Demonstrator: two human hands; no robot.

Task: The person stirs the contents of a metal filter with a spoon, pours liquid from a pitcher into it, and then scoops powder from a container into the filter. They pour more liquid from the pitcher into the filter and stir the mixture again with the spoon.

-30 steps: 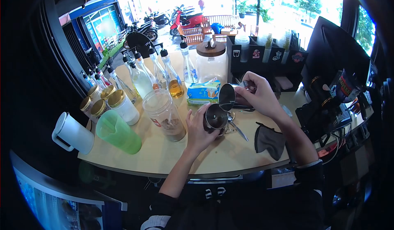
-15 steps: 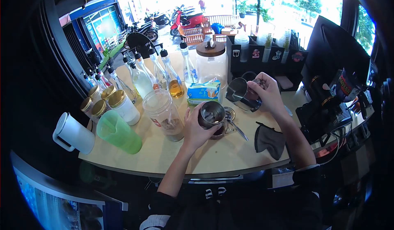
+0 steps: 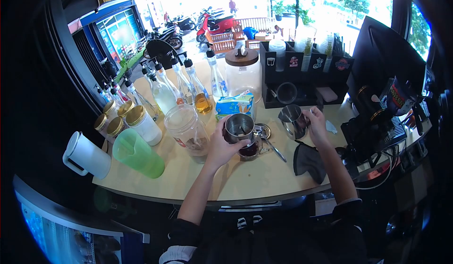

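Observation:
My left hand (image 3: 222, 148) is wrapped round a steel cup (image 3: 239, 124), its open top facing me. Partly hidden under that cup stands a small glass of dark liquid (image 3: 249, 152). A round metal strainer-like piece (image 3: 263, 131) and a spoon (image 3: 277, 152) lie just to its right. With my right hand (image 3: 318, 126) I grip the handle of a steel milk pitcher (image 3: 292, 121), which is upright at the tabletop. A dark grey cloth (image 3: 309, 164) lies below my right hand. Behind the steel cup is a blue and white packet (image 3: 234, 104).
Left of my left hand stand a clear jar of brown powder (image 3: 191, 139), a green jug (image 3: 138, 153) and a white pitcher (image 3: 87, 155). Gold-lidded jars (image 3: 137, 118) and several pump bottles (image 3: 203, 101) fill the back left. A black cup organizer (image 3: 306, 70) and coffee equipment (image 3: 368, 127) stand right.
My right hand has lowered the milk pitcher from a tilted pose to upright, nearer the table. The steel cup in my left hand has shifted slightly left and up, showing more of the glass.

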